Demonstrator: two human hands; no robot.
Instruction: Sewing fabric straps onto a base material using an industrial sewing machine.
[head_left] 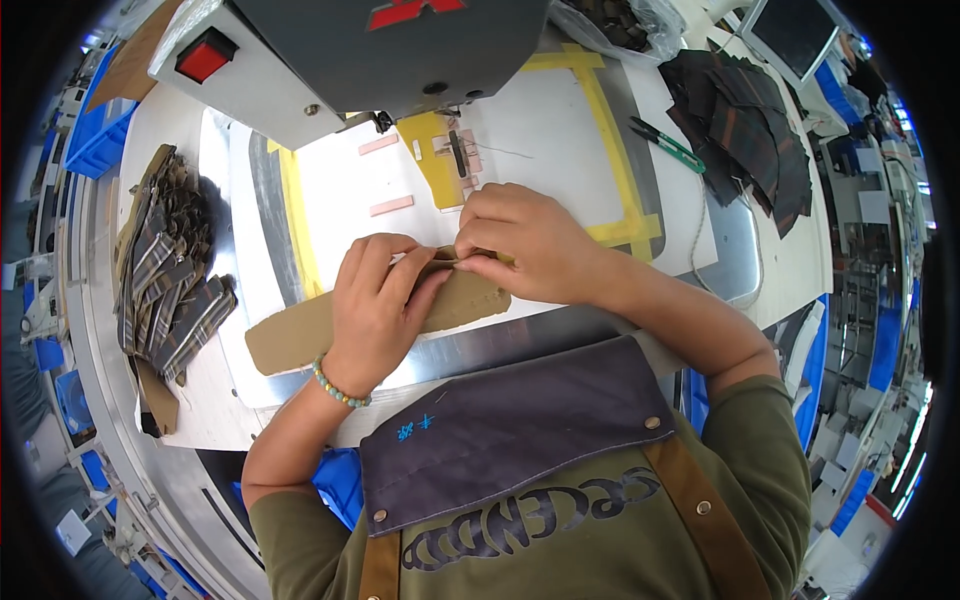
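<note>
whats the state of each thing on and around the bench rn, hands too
left hand: pinching the tan strip's upper edge
right hand: pinching the same edge
tan strip: upper edge gathered between the fingers, left end spread out
left plaid pieces: heaped loosely
right dark plaid pieces: overlapping, fanned out
green-handled tool: lying down, unheld
monitor: screen dark
red button: pressed or not, unclear

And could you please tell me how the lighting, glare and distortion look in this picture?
Head view: the white board is bright, almost washed out; the metal edge shows a sheen; the dark cloth pile loses detail. Also head view: left hand, right hand and tan cloth look fairly sharp, while straight edges bend toward the black rim.
</note>
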